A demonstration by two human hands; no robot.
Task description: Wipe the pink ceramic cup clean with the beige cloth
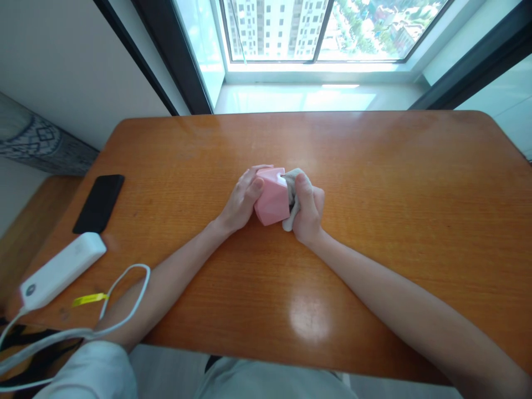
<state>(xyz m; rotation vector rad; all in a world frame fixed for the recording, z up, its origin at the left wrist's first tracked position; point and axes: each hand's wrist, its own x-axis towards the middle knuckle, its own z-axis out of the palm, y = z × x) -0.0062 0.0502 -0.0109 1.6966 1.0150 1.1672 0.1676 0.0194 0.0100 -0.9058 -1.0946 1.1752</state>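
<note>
A pink faceted object (272,198) is held above the middle of the wooden table. My left hand (245,197) grips it from its left side, thumb on the near face and fingers around the far side. Bunched in my right hand (308,209) is a light grey cloth (292,223), which touches the right side of the pink object. The fingers of my right hand are curled around the cloth, with the thumb on top. Whether the cloth reaches inside the pink object is hard to tell.
On the wooden table (394,221), a black phone (98,204) lies at the left. Nearer is a white power strip (62,271), its white cable (137,305) with a yellow tag (89,300) looping over my left forearm. A window (316,61) stands behind the table.
</note>
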